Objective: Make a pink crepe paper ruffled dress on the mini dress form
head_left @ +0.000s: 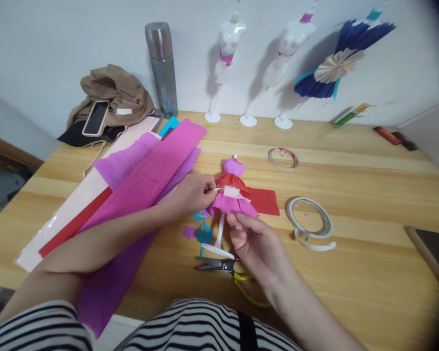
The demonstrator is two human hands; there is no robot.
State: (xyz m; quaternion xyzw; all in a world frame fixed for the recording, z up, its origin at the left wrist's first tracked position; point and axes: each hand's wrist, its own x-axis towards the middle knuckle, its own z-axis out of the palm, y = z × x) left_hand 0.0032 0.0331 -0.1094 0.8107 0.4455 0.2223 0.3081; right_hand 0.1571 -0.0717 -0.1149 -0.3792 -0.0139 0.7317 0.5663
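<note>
A small dress-form mannequin on a white stand (219, 234) wears a crepe-paper dress (236, 202) with a purple top, a red layer, a pale pink patch and a pink-purple skirt. My left hand (190, 195) is closed at the dress's left side, pinching the end of a pale paper strip at the waist. Below the hem, my right hand (258, 243) has its fingertips curled together against the skirt's lower edge. Red crepe paper (265, 201) lies behind the dress. Scissors with yellow handles (215, 264) rest by the stand's base, near blue paper cutouts (204, 233) and a purple flower cutout (189, 232).
Crepe-paper sheets (149, 170) cover the table's left side under my left forearm. Tape rolls (327, 219) lie on the right. Along the wall stand a thermos (163, 73), mannequins (229, 44) and a blue paper dress (318, 85). A phone (96, 118) rests on brown cloth (113, 87).
</note>
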